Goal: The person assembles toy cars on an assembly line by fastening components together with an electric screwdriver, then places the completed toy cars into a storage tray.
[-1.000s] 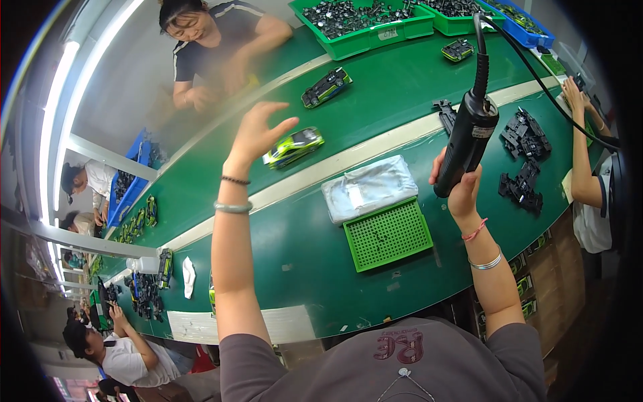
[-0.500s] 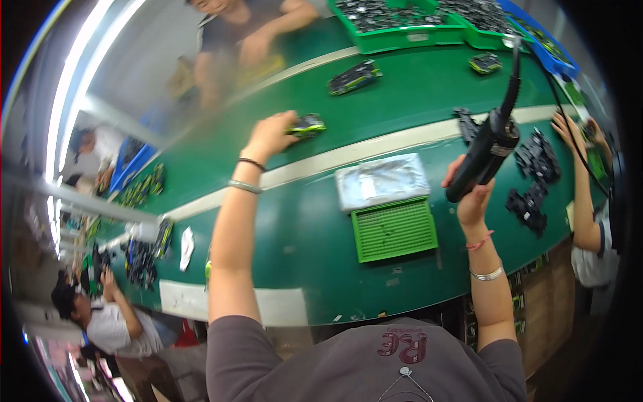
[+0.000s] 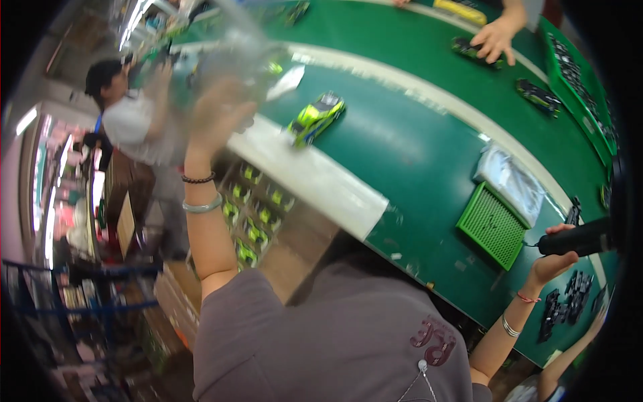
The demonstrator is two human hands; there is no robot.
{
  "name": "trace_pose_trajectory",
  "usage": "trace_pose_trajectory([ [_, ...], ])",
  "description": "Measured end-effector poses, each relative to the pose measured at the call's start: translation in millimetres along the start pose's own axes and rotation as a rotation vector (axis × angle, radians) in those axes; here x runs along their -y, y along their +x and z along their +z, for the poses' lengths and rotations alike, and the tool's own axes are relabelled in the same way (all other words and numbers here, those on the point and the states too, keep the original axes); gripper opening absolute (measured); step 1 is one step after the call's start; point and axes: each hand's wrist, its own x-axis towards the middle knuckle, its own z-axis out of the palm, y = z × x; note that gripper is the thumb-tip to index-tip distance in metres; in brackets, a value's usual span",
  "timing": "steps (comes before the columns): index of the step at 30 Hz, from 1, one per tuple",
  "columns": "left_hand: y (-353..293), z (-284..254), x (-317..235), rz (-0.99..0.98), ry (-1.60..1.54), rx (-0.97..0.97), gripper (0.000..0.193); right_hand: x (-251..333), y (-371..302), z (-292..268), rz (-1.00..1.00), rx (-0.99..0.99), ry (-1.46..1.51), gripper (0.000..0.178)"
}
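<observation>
My left hand is smeared by motion, off the table's near edge at the left; whether anything is in its fingers does not show. To its right a green-and-black toy car rests on the green table, its near end by a white strip along the edge. At the far right my right hand is wrapped round a black electric screwdriver, held above the table. Close below that hand lie several black plastic chassis parts.
A green perforated tray and a clear-wrapped packet lie mid-table. Beyond, another person's hand touches a toy car. A green bin holds dark parts. Beneath the edge stands a box of toy cars. A co-worker stands left.
The view has swung left. My left hand has left the toy car it held beyond the pale strip and moved to the near left. My right hand still grips the electric screwdriver.
</observation>
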Motion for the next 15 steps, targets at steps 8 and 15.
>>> trace_pose_trajectory([
  [8,-173.0,60.0,68.3,-0.938,-0.416,-0.126,0.036,11.8,9.5,3.1,0.009,-0.002,-0.099,0.09],
  [15,-198.2,202.8,47.8,-1.071,-0.859,0.228,0.059,16.4,7.7,1.4,0.005,-0.008,-0.051,0.091],
])
